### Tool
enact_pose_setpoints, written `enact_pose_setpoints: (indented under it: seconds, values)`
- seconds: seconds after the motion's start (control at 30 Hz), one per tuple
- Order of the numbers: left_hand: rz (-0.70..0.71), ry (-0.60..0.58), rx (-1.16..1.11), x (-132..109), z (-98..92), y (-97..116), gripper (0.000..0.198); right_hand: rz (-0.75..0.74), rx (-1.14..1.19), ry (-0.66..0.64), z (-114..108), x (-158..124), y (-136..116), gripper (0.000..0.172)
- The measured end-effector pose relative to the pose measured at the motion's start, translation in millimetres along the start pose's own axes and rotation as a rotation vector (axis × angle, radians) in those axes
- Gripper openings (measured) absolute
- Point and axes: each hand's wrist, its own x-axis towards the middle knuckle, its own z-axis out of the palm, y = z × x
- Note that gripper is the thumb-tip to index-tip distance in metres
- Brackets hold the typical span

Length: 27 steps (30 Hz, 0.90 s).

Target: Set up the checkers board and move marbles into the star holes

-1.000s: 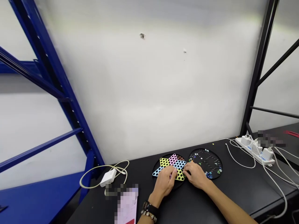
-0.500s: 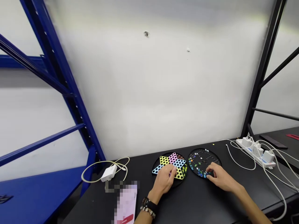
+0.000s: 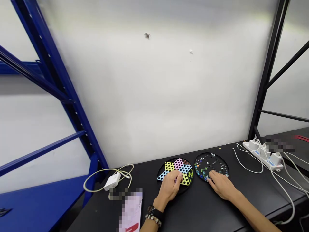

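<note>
Right hand (image 3: 222,189) slid left, open at marble tray (image 3: 212,156) rim, left hand (image 3: 169,189) on checkers board (image 3: 184,169), grip unclear

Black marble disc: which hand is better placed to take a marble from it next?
Right, likely: the right hand lies at the near edge of the black marble disc, while the left hand is on the coloured star board, farther off.

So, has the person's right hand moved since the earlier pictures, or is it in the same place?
Yes, rightward: against the round black marble tray, the right hand has left the tray's left edge and now lies at its lower front rim.
</note>
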Motion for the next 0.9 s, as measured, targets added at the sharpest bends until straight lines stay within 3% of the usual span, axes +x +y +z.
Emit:
enact_pose_setpoints:
  seconds: [0.17,0.3,0.37,0.5,0.57,0.63,0.77,0.9]
  values:
    - [-0.005,0.002,0.004,0.9,0.3,0.1,0.052,0.021,0.033,-0.125,-5.8,8.9,2.0,0.041]
    - [-0.013,-0.005,0.003,0.7,0.0,0.3,0.053,0.049,0.234,-0.079,-7.6,13.2,3.5,0.046]
    - [-0.015,-0.005,0.003,0.4,0.3,0.2,0.053,0.138,0.472,0.013,-8.7,16.9,5.1,0.052]
    - [-0.008,-0.014,0.013,-0.2,1.6,-0.8,0.054,0.536,1.239,0.235,-19.0,34.2,7.5,0.055]
    - [-0.005,-0.017,0.012,-0.2,1.9,-1.3,0.053,0.654,1.601,0.233,-26.9,44.9,7.1,0.05]
    - [-0.012,-0.016,0.004,-0.2,1.6,-1.5,0.053,0.697,1.811,0.155,-32.4,52.8,5.3,0.04]
    - [-0.023,-0.018,0.001,-0.5,0.7,-0.8,0.053,0.77,1.889,0.023,-28.5,55.5,0.0,0.022]
    - [-0.006,-0.022,0.012,-0.6,1.0,-0.1,0.052,0.691,1.631,-0.035,-18.1,48.4,0.0,0.022]
